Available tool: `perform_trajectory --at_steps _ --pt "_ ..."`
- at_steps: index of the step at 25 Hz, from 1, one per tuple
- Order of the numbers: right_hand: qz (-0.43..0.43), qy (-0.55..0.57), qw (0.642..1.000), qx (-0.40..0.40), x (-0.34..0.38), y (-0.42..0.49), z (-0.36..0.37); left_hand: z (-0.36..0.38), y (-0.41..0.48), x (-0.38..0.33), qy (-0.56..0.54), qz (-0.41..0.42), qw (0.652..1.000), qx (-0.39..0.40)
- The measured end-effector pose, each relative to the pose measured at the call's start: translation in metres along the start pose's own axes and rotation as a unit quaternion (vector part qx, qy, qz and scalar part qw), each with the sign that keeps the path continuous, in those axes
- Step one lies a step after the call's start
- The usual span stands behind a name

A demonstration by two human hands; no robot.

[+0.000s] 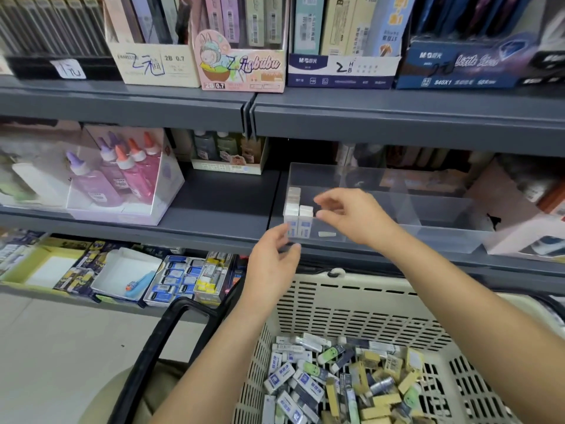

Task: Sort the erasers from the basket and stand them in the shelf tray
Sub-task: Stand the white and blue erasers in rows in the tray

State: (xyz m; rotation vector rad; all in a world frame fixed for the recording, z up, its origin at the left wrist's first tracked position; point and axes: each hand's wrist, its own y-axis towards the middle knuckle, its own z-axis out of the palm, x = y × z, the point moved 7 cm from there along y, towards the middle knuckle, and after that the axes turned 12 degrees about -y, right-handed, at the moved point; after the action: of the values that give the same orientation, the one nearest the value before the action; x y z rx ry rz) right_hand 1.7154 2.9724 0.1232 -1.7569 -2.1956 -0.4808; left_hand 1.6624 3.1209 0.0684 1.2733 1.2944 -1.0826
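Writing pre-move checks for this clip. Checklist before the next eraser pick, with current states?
1. Right hand empty: ok, fingers apart, nothing between them.
2. Left hand empty: ok, loosely curled, nothing visible in it.
3. Standing erasers upright: ok, grouped at the left end of the shelf tray.
4. Room in the tray: ok, bare to their right.
5. Basket stock: ok, many loose erasers, mixed kinds.

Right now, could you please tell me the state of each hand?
Left hand: open, empty.
Right hand: open, empty, beside the erasers.
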Motion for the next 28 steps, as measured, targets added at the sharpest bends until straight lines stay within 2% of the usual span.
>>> perform_trajectory --at_steps 2,4,6,8,12,15,20,24,26,28 --pt "-0.025 0.033 0.997 -0.061 -0.007 -0.039 -0.006 0.001 -0.022 0.000 0.041 -0.002 0.998 0.045" --pt "-0.035 0.065 0.997 -0.035 -0.022 -0.087 0.014 0.005 -0.050 0.007 0.089 -0.018 0.992 0.093" --pt "-0.041 0.041 0.996 0.069 -0.039 -0.131 0.058 0.013 -0.077 0.022 0.129 -0.068 0.980 0.135" --pt "-0.077 -0.034 0.983 0.163 -0.054 -0.167 0.110 0.022 -0.093 0.031 0.149 -0.101 0.973 0.144" --pt "-0.166 -0.165 0.916 0.325 -0.065 -0.221 0.204 0.027 -0.102 0.033 0.159 -0.113 0.975 0.109" --pt "-0.193 -0.189 0.903 0.335 -0.076 -0.229 0.219 0.019 -0.108 0.045 0.184 -0.152 0.965 0.107" --pt "-0.209 -0.234 0.890 0.331 -0.117 -0.226 0.194 0.001 -0.109 0.053 0.210 -0.177 0.957 0.096" --pt "-0.198 -0.237 0.907 0.287 -0.115 -0.231 0.178 0.013 -0.114 0.056 0.206 -0.184 0.951 0.138" --pt "-0.244 -0.178 0.896 0.325 -0.095 -0.250 0.186 0.022 -0.119 0.056 0.203 -0.186 0.947 0.163" --pt "-0.284 -0.180 0.857 0.391 -0.080 -0.272 0.205 0.027 -0.122 0.056 0.204 -0.184 0.946 0.172"
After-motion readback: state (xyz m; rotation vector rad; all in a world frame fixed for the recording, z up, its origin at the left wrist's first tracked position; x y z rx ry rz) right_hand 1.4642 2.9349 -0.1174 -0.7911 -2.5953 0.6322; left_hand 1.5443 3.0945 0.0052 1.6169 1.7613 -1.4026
